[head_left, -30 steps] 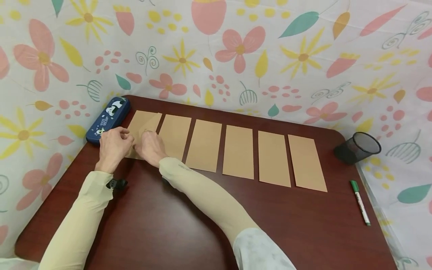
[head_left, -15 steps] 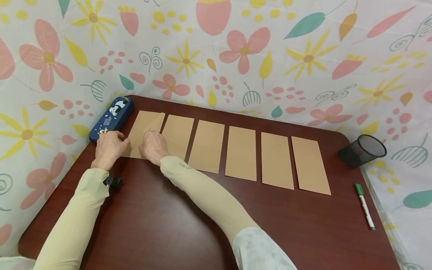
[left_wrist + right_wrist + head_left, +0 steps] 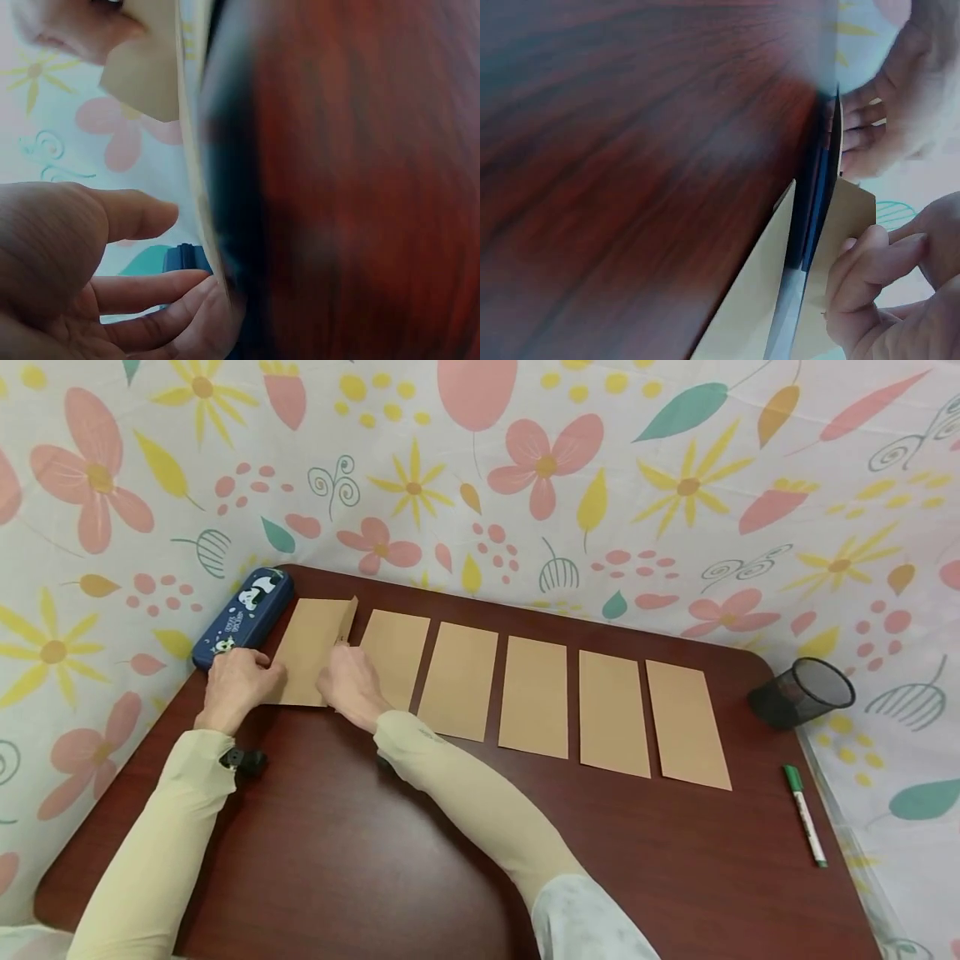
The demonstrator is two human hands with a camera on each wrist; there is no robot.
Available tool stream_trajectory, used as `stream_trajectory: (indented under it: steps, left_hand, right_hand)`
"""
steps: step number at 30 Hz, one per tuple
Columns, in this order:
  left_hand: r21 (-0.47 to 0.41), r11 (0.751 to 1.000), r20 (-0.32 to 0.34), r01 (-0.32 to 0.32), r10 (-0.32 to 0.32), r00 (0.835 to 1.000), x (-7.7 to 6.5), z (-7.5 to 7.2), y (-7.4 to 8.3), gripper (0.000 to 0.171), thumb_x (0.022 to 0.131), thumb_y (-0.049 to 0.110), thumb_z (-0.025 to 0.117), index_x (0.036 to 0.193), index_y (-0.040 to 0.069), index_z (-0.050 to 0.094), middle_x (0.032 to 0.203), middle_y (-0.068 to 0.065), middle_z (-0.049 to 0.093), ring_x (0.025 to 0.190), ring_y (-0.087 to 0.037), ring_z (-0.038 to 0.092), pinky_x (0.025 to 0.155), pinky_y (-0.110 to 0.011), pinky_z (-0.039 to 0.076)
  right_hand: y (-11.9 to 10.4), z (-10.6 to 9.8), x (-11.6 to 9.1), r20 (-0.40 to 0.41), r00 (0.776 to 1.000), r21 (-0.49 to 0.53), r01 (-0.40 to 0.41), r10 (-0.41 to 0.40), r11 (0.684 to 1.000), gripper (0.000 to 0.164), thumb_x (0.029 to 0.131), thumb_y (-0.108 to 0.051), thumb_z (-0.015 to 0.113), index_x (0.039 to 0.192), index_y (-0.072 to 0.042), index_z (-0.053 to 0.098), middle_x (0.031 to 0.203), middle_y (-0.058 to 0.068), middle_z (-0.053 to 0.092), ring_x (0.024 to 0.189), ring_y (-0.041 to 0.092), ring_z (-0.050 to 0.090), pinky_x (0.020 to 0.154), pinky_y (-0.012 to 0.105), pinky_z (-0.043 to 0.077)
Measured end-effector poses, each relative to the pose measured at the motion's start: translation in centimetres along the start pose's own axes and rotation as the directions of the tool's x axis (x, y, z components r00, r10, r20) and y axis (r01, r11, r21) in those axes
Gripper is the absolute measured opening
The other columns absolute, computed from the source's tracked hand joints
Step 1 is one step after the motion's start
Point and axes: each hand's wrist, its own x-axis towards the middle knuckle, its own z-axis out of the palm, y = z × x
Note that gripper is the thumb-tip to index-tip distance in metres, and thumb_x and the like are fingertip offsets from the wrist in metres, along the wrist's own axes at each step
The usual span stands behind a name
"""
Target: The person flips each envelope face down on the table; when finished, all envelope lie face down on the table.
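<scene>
At the far left of the row lies a brown kraft envelope with its right-hand flap tilted up. My right hand is at that flap, its curled fingers holding the flap near the lower part, as the right wrist view also shows, where the flap has a slanted corner. My left hand rests at the envelope's left edge. In the left wrist view the fingertips touch the paper edge, while the thumb stands apart from it.
Several more kraft envelopes lie spaced in a row to the right. A blue pencil case with pandas is behind my left hand. A black mesh pen cup and a green-capped marker are at the table's right side.
The left hand has shifted left, away from the right hand, to the envelope's edge. My right hand has moved slightly right, and the flap now stands raised along the right side.
</scene>
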Motion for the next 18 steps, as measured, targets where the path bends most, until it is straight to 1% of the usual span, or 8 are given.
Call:
stream_trajectory:
  steps: [3,5,7,9,12,13,15,18]
  left_hand:
    - [-0.076,0.996,0.069,0.041,-0.036,0.997,-0.4,-0.7,0.1,0.049,0.101,0.034,0.066,0.124,-0.009,0.074,0.124,-0.037,0.074,0.109,-0.045,0.066,0.074,-0.041,0.056]
    - [-0.152,0.986,0.116,0.074,-0.056,0.992,-0.6,-1.1,-0.1,0.053,0.102,0.032,0.071,0.133,-0.010,0.069,0.127,-0.035,0.074,0.106,-0.036,0.069,0.074,-0.031,0.056]
    - [-0.232,0.967,0.152,0.104,-0.070,0.986,-0.6,-1.5,-0.3,0.054,0.103,0.030,0.073,0.138,-0.009,0.066,0.118,-0.028,0.078,0.096,-0.020,0.070,0.071,-0.022,0.053]
    - [-0.313,0.941,0.190,0.126,-0.068,0.979,-0.5,-1.7,-0.4,0.054,0.105,0.027,0.073,0.144,-0.009,0.062,0.105,-0.009,0.081,0.085,-0.007,0.069,0.070,-0.017,0.054]
    - [-0.411,0.900,0.213,0.144,-0.059,0.975,-0.4,-1.8,-0.4,0.055,0.107,0.023,0.071,0.150,-0.007,0.057,0.088,0.021,0.070,0.078,0.005,0.065,0.072,-0.014,0.056]
    - [-0.437,0.887,0.214,0.148,-0.057,0.975,-0.5,-1.8,-0.3,0.055,0.107,0.022,0.070,0.151,-0.007,0.055,0.084,0.027,0.065,0.077,0.007,0.065,0.073,-0.013,0.056]
    - [-0.475,0.867,0.207,0.152,-0.057,0.977,-0.6,-1.8,-0.1,0.057,0.107,0.021,0.070,0.153,-0.006,0.053,0.081,0.032,0.062,0.078,0.008,0.065,0.074,-0.011,0.056]
    - [-0.516,0.843,0.200,0.154,-0.056,0.978,-0.8,-1.8,0.3,0.057,0.107,0.020,0.070,0.154,-0.005,0.052,0.082,0.032,0.062,0.079,0.009,0.065,0.075,-0.010,0.055]
  right_hand:
    - [0.2,-1.4,-1.1,0.023,1.000,0.071,-0.002,0.000,0.997,0.021,0.098,-0.010,0.055,0.078,-0.016,0.056,0.062,-0.005,0.050,0.050,0.010,0.046,0.046,0.025,0.039]
    - [0.2,-1.8,-1.6,0.017,1.000,0.083,0.002,-0.004,0.997,0.013,0.101,-0.011,0.052,0.091,-0.015,0.060,0.061,-0.008,0.044,0.048,0.008,0.041,0.046,0.024,0.036]
    - [-0.2,-3.4,-2.8,0.036,0.999,0.109,0.004,-0.008,0.994,0.011,0.103,-0.011,0.051,0.105,-0.009,0.062,0.062,-0.008,0.042,0.048,0.008,0.040,0.046,0.024,0.035]
    - [-0.5,-4.7,-4.0,0.038,0.999,0.129,0.008,-0.013,0.992,0.014,0.105,-0.011,0.051,0.114,-0.006,0.062,0.065,-0.007,0.043,0.050,0.008,0.041,0.047,0.022,0.035]
    - [-1.1,-7.2,-6.0,0.058,0.998,0.189,0.020,-0.032,0.982,0.016,0.108,-0.008,0.051,0.120,-0.002,0.060,0.072,-0.001,0.051,0.055,0.010,0.047,0.049,0.022,0.039]
    - [-1.0,-7.3,-6.3,0.048,0.998,0.193,0.034,-0.044,0.981,0.020,0.109,-0.008,0.050,0.124,-0.001,0.061,0.075,0.001,0.055,0.058,0.011,0.049,0.051,0.023,0.041]
    - [-0.7,-7.4,-6.4,0.046,0.997,0.209,0.052,-0.063,0.977,0.031,0.112,-0.010,0.047,0.138,0.002,0.059,0.081,0.008,0.064,0.060,0.015,0.053,0.054,0.026,0.046]
    - [0.4,-6.2,-5.5,0.030,0.997,0.200,0.064,-0.072,0.978,0.046,0.117,-0.021,0.041,0.154,0.002,0.052,0.098,0.013,0.074,0.073,0.016,0.063,0.072,0.029,0.057]
